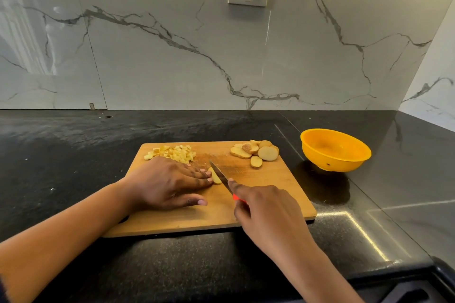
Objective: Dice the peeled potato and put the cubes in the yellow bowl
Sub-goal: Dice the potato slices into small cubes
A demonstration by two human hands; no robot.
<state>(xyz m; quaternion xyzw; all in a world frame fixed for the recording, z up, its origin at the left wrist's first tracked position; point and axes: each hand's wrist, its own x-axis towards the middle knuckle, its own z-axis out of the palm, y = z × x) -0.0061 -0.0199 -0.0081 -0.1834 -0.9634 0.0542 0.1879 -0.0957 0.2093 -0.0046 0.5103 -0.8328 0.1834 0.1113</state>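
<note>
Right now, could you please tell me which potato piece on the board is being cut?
The slice held down by the left hand, against the knife blade; the other slices lie piled, untouched, at the board's far right corner.

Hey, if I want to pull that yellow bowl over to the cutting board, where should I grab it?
Probably the rim of the yellow bowl nearest the cutting board, coming from the left: thumb inside, fingers outside the wall. It stands empty, open side up, with nothing touching it, so that edge is free.
</note>
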